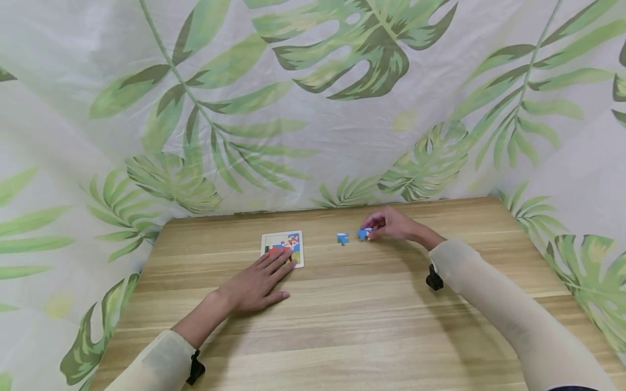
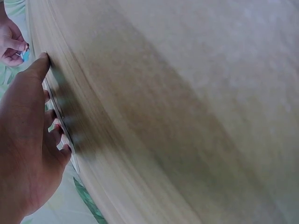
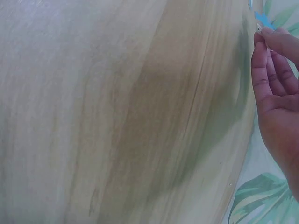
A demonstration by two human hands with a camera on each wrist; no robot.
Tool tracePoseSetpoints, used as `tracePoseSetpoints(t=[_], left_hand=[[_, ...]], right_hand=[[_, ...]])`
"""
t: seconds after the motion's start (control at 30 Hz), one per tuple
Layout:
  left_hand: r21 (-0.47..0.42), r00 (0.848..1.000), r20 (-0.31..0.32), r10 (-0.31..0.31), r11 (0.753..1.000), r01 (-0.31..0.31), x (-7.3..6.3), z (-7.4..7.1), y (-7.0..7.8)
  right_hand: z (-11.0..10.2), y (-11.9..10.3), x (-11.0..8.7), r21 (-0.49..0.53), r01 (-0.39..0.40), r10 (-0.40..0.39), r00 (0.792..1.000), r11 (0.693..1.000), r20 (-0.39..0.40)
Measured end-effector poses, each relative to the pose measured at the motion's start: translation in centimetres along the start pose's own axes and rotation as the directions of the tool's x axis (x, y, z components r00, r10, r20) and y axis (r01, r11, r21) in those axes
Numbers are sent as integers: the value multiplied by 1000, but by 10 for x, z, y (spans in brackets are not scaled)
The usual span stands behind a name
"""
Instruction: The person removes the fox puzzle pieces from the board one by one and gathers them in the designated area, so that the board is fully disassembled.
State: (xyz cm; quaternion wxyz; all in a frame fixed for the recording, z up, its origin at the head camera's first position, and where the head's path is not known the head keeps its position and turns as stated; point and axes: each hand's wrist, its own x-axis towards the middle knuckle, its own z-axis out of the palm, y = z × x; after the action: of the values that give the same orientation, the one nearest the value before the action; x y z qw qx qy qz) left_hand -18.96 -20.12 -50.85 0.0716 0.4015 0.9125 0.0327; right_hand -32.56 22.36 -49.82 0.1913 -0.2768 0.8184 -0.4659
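Observation:
In the head view my left hand (image 1: 261, 279) lies with straight fingers over the lower part of a small jigsaw puzzle (image 1: 299, 251) in a white-edged tray. An animal picture shows in its upper right; pale backing shows at upper left, and my fingers hide part of the rest. Farther right, my right hand (image 1: 388, 224) pinches a blue puzzle piece (image 1: 363, 233) between thumb and fingers, and the right wrist view shows its blue edge at the fingertips. Between the tray and that hand, another blue and green puzzle piece (image 1: 342, 238) lies on the table.
The wooden table (image 1: 342, 326) reaches back to a hanging cloth (image 1: 274, 163) printed with green leaves. A small black device sits on each wrist, such as the one (image 1: 434, 278) at the right sleeve.

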Motion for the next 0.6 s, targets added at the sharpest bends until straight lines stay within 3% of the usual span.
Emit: tracePoseSetpoints(t=[0.37, 0.6], left_hand=[[13, 999, -23, 34, 999, -33, -6, 2, -2], [23, 999, -19, 44, 999, -44, -10, 5, -4]], right_hand=[[11, 0, -8, -67, 38, -39, 999, 997, -15], [18, -5, -14, -119, 10, -13, 1000, 993, -28]])
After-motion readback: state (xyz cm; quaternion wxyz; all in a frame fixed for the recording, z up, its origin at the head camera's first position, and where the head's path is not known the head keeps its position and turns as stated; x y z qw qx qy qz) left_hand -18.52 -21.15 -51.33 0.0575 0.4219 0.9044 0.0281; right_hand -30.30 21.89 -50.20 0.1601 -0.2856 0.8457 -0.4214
